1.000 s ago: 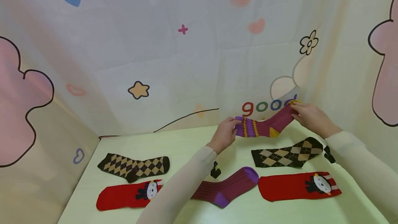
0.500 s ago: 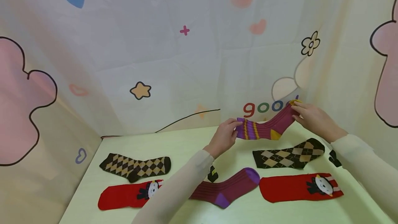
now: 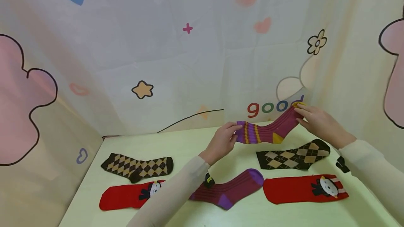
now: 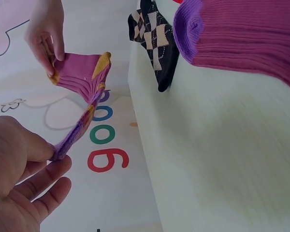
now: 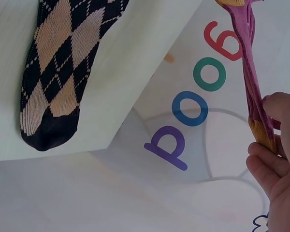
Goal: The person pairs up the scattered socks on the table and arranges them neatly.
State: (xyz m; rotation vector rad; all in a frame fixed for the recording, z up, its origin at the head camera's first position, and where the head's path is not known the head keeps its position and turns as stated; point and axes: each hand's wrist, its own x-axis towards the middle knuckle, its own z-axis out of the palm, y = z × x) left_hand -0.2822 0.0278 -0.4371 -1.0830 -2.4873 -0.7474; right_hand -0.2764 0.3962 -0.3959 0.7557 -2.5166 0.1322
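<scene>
A magenta sock [image 3: 265,131] with a purple-and-yellow striped cuff and yellow heel and toe is stretched in the air between both hands. My left hand [image 3: 220,141] pinches its cuff between thumb and fingers, also plain in the left wrist view. At the yellow toe end, my right hand [image 3: 322,123] pinches the other end, higher than the cuff. On the table below lies a magenta sock with purple heel and toe [image 3: 235,189], its cuff end hidden behind the left sleeve. Under the right hand rests a dark argyle sock [image 5: 63,72].
Another argyle sock [image 3: 137,167] and a red sock with a white animal face [image 3: 121,197] lie at left, the latter partly behind the left sleeve. A matching red sock [image 3: 293,189] lies at right. A printed curtain [image 3: 176,62] rises behind the pale green table [image 3: 183,147].
The left hand has shifted slightly left and down with the cuff. The right hand stays nearly in place, still pinching the toe. Both hands keep hold of the sock.
</scene>
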